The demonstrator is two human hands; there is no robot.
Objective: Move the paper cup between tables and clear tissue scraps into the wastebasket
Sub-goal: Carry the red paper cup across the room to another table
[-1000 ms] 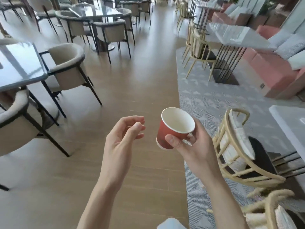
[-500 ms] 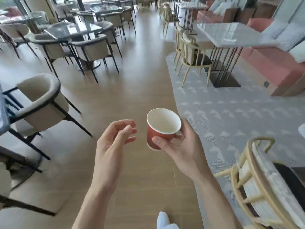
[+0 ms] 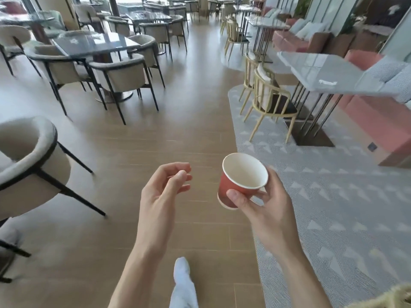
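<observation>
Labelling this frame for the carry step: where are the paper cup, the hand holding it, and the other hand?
paper cup [image 3: 231, 192]: head view, red outer wall.
right hand [image 3: 270, 211]: head view, palm.
left hand [image 3: 159, 196]: head view, back.

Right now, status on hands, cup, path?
Right hand grips paper cup, tilted, looks empty. Left hand loosely curled, holding nothing. Wood floor ahead unobstructed.

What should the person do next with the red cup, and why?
Probably keep walking toward a table and hold the cup level. The right hand grips it in mid-air above the floor, with no table within reach. The left hand holds nothing.
</observation>
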